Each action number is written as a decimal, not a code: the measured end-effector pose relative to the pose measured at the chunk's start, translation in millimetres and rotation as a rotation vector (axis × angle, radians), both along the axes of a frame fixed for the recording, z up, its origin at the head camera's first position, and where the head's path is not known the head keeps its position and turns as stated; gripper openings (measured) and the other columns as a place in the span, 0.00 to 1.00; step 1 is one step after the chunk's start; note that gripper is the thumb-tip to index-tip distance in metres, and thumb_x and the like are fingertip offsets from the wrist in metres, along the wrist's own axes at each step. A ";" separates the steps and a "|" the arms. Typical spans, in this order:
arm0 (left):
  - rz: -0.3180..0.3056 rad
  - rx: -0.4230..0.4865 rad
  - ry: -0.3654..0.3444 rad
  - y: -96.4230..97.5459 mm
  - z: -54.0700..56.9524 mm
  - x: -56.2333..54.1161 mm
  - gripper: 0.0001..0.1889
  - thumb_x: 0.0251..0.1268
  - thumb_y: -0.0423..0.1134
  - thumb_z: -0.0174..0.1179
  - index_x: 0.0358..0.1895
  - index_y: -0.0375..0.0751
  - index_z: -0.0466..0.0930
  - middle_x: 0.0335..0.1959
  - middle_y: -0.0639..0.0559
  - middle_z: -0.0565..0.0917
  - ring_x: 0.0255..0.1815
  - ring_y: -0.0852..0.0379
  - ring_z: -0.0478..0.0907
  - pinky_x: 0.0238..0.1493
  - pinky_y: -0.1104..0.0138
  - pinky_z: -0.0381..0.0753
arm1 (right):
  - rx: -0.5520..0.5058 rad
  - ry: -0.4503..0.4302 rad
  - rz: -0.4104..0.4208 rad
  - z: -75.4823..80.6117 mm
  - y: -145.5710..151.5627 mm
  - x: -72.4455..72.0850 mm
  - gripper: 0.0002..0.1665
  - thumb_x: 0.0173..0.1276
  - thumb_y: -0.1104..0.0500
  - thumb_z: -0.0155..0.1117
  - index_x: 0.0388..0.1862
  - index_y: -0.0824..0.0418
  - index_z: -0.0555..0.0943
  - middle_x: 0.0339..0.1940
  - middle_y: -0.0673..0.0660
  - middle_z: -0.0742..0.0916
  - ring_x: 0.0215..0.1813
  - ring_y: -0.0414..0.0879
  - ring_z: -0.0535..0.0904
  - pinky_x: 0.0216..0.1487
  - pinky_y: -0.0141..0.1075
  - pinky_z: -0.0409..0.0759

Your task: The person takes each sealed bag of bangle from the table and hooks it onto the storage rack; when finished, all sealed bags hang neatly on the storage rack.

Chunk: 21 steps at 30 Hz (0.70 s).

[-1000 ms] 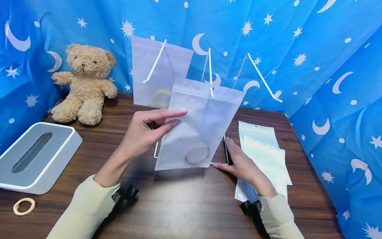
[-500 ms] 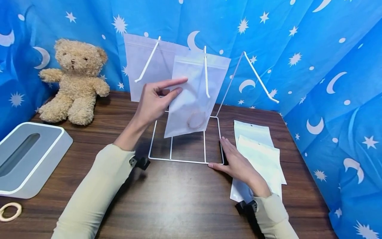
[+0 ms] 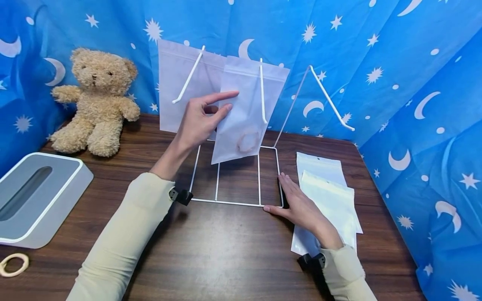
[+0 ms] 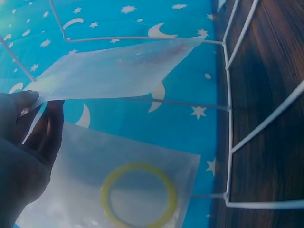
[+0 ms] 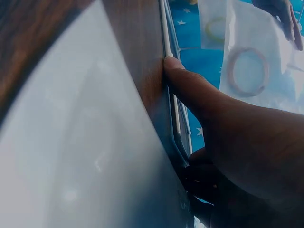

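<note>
My left hand (image 3: 199, 121) pinches the left edge of a frosted zip bag (image 3: 244, 121) between thumb and fingers. Inside the bag shows a pale pinkish bracelet-like ring (image 3: 247, 142). The bag hangs on the middle hook (image 3: 262, 92) of a white wire rack (image 3: 237, 203), its top well back along the hook. Behind it, on the left hook (image 3: 190, 75), hangs another frosted bag (image 3: 173, 83); its yellow ring (image 4: 137, 194) shows in the left wrist view. My right hand (image 3: 299, 207) rests at the rack's front right corner, thumb on the front bar, fingers straight along the side.
The right hook (image 3: 331, 98) bears no bag. White zip bags (image 3: 331, 209) lie overlapping on the table under and beside my right forearm. At the left are a teddy bear (image 3: 98, 100), a grey-topped tissue box (image 3: 56, 196) and a beige ring (image 3: 14, 265). A starry blue curtain (image 3: 376, 50) surrounds the table.
My left hand has moved up and back with the bag, sliding it from the middle hook's front tip toward the rear. The right hand stays at the rack's corner.
</note>
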State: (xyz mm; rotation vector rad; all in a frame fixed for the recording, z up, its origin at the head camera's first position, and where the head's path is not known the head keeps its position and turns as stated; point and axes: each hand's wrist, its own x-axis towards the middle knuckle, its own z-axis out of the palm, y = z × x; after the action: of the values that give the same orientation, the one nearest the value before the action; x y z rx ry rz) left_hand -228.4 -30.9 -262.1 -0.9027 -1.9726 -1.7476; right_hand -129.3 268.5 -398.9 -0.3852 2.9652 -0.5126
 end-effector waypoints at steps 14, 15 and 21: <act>0.133 -0.348 0.330 -12.4 -28.3 -27.2 0.25 0.66 0.38 0.64 0.66 0.48 0.76 0.68 0.53 0.71 0.63 0.58 0.70 0.54 0.62 0.77 | -0.005 -0.005 -0.002 0.2 -1.0 0.7 0.67 0.57 0.23 0.59 0.80 0.63 0.48 0.79 0.64 0.53 0.78 0.58 0.47 0.71 0.57 0.57; 0.127 -0.346 0.351 -14.1 -29.5 -25.5 0.26 0.65 0.37 0.64 0.67 0.48 0.75 0.70 0.51 0.68 0.66 0.55 0.68 0.59 0.60 0.74 | -0.002 -0.004 -0.002 -0.1 -0.8 0.6 0.67 0.57 0.23 0.59 0.80 0.63 0.48 0.79 0.64 0.54 0.78 0.58 0.47 0.71 0.57 0.57; 0.165 -0.357 0.399 -28.4 -42.8 1.9 0.30 0.63 0.34 0.66 0.70 0.47 0.72 0.74 0.44 0.59 0.68 0.44 0.65 0.64 0.51 0.69 | 0.007 0.000 -0.008 -1.1 0.0 -0.2 0.68 0.57 0.22 0.58 0.80 0.64 0.48 0.79 0.64 0.54 0.78 0.58 0.48 0.71 0.57 0.57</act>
State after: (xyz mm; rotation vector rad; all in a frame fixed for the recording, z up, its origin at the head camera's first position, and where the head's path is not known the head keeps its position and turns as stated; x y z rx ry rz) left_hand -226.5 -59.3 -304.9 -1.0677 -2.0417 -1.0434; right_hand -129.5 268.5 -400.0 -0.3732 2.9685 -0.5029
